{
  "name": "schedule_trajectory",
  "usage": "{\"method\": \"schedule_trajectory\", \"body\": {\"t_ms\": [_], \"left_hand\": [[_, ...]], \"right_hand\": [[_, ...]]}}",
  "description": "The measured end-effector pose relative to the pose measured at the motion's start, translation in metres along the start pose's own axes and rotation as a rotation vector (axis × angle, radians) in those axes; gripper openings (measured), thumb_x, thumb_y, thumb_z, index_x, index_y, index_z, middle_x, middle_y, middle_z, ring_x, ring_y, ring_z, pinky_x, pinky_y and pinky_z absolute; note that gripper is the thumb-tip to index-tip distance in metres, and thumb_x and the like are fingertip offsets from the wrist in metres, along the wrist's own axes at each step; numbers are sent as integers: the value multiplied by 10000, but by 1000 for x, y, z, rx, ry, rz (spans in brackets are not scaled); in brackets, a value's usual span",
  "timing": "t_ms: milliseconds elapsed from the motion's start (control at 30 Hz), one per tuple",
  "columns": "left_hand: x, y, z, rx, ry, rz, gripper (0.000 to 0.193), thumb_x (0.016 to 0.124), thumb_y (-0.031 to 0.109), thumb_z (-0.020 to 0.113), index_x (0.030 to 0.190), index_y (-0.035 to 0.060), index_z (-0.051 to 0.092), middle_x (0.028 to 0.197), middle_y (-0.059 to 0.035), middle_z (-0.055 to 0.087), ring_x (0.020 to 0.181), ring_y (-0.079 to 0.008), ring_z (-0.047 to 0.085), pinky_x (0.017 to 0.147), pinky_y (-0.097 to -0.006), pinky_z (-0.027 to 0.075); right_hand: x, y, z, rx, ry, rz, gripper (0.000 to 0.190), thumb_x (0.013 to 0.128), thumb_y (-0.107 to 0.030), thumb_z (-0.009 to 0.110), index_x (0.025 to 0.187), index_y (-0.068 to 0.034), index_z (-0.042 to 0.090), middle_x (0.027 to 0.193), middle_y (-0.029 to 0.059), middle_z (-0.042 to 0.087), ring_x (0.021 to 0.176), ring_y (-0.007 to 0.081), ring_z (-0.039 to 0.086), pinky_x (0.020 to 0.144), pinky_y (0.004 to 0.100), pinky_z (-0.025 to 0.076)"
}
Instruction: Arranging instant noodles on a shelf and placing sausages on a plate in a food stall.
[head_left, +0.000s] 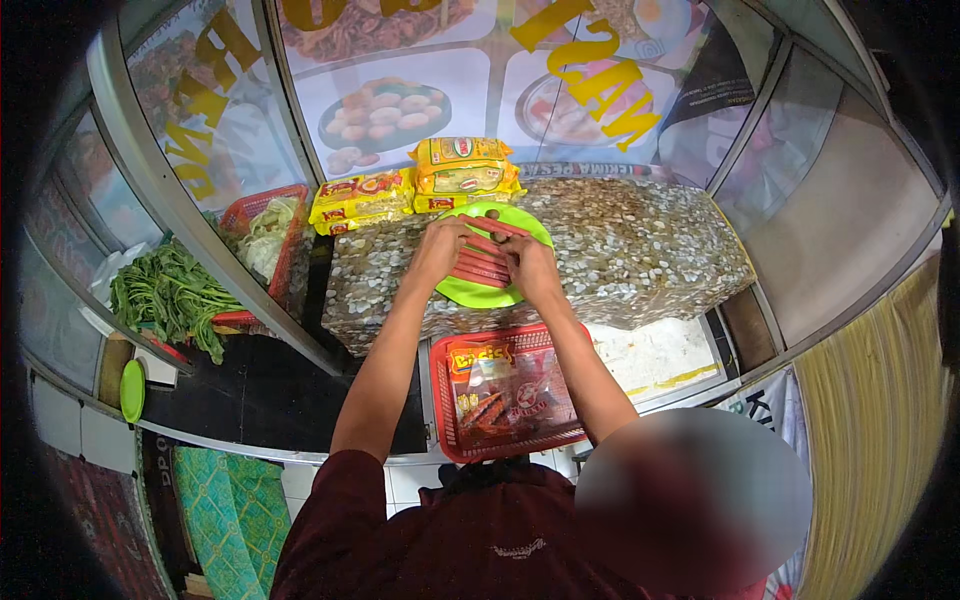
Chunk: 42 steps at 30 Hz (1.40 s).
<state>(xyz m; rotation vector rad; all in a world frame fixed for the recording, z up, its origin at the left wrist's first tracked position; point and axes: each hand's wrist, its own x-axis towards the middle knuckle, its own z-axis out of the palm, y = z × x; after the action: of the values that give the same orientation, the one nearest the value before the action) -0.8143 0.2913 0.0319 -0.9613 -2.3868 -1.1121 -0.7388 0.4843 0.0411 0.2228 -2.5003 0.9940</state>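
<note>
On a lime-green plate (487, 298) lie several red-pink sausages (480, 271), side by side. My left hand (441, 246) is over the plate's left side, its fingers on the left end of the uppermost sausage (491, 225). That sausage lies slantwise, and the fingers of my right hand (531, 264) pinch near its right end. Small brown balls (492, 214), perhaps meatballs, show beside it. Just below the plate, a red plastic basket (442, 409) contains a printed sausage packet (487, 405).
Yellow noodle packs (465, 169) are stacked behind the plate on a pebble-patterned covering (630, 247). At left are leafy greens (169, 289), a red basket (289, 255) with cabbage (266, 236), and a metal frame post (225, 270). Glass panes (390, 67) enclose the far side.
</note>
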Motion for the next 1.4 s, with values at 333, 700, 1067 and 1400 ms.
{"method": "schedule_trajectory", "body": {"t_ms": [333, 700, 1067, 1400], "left_hand": [[-7, -2, 11, -11, -22, -55, 307, 745, -151, 587, 1009, -51, 709, 973, -220, 674, 880, -365, 656, 780, -398, 539], [-4, -18, 21, 141, -91, -87, 298, 732, -123, 603, 991, -34, 721, 1013, -237, 668, 964, -395, 641, 875, -431, 521], [-2, -5, 17, 27, 83, -147, 169, 805, -43, 628, 954, -33, 706, 960, -234, 644, 964, -407, 612, 874, -468, 495], [6, -12, 21, 78, 1, -217, 111, 810, -31, 648, 901, -37, 712, 979, -230, 650, 938, -399, 634, 842, -458, 514]], "right_hand": [[4, 13, 16, -121, 61, -84, 143, 781, 14, 629, 896, 21, 713, 953, 245, 687, 890, 392, 668, 789, 438, 538], [12, 30, 32, -305, 5, -65, 239, 911, -133, 553, 983, 45, 693, 961, 307, 665, 900, 414, 646, 791, 480, 499], [16, 9, 19, 777, 130, 308, 156, 815, -96, 648, 885, 31, 706, 858, 280, 665, 820, 381, 676, 731, 442, 560], [43, 12, 9, -324, -274, 143, 135, 797, -47, 589, 821, -51, 721, 910, 256, 678, 883, 406, 673, 762, 478, 541]]}}
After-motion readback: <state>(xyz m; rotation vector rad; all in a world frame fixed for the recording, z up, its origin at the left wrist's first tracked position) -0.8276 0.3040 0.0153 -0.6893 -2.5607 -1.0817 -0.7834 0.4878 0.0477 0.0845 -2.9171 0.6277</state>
